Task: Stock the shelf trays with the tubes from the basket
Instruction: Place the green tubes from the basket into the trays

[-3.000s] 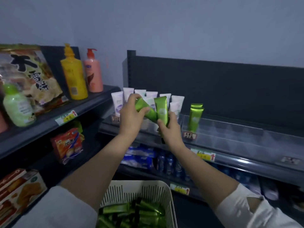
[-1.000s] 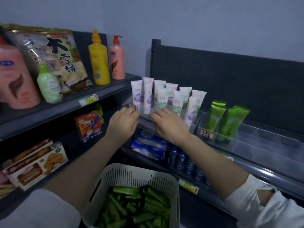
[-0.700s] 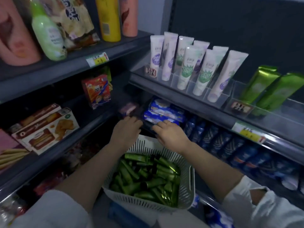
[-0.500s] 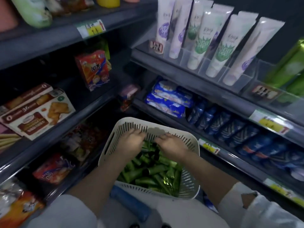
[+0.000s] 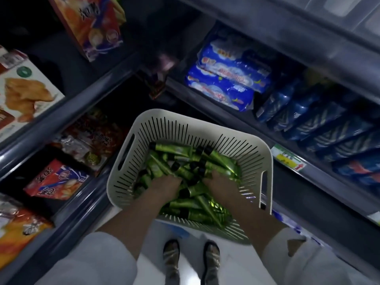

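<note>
A white slotted basket (image 5: 245,150) stands low in front of me, filled with several green tubes (image 5: 218,162) with black caps, lying in a loose pile. My left hand (image 5: 164,187) and my right hand (image 5: 221,183) are both down in the pile, backs up. Their fingers reach in among the tubes and the fingertips are hidden, so a grip cannot be made out. Only a corner of the clear shelf trays (image 5: 339,8) shows at the top right edge.
Blue packs (image 5: 226,79) and dark blue bottles (image 5: 304,112) fill the shelf just beyond the basket, with a price label (image 5: 287,159) on its edge. Snack bags (image 5: 57,179) and boxes (image 5: 24,89) line the left shelves. My feet (image 5: 191,258) stand below the basket.
My view has tipped down from the shelf trays to the basket. Both hands dropped from the tray front into the basket and now sit deeper in the tubes.
</note>
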